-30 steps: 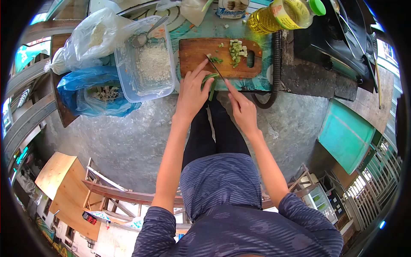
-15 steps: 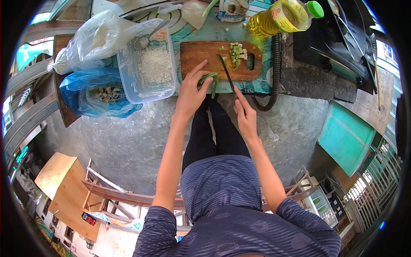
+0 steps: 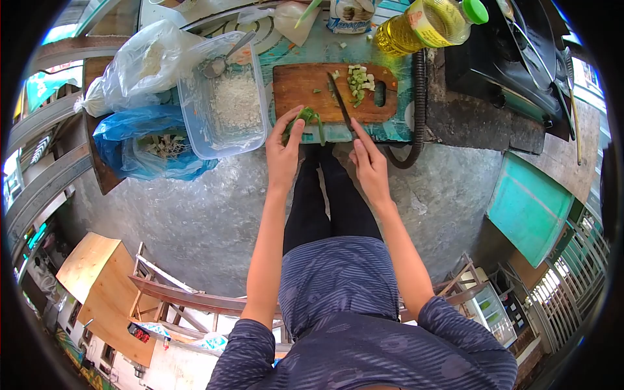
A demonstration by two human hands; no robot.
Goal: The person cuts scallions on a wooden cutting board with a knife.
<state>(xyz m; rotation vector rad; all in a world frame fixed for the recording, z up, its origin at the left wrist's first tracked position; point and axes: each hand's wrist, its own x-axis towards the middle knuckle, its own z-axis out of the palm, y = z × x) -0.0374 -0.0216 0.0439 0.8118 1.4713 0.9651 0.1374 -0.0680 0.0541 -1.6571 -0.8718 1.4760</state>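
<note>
At my far left a knotted clear plastic bag lies above an open blue plastic bag, which holds pale, rooty stalks. Just beside them sits a clear plastic tub with white flour spread inside and a metal spoon leaning over its far rim. Next comes my left hand, at the near left corner of the wooden cutting board, its thumb and fingers closed on a folded bunch of green onion leaves, one end hanging past the board's near edge. Beyond the board lie a small bag of white powder and a printed packet. My right hand grips the knife, its dark blade slanting up and left over the board; I can't tell whether it touches the wood. Just right of the tip is a pile of chopped green onion, beside the board's handle hole. Further right, the cooking oil bottle tilts with its green cap to the right, above the black ribbed hose, and the black stove stands at the far right.
</note>
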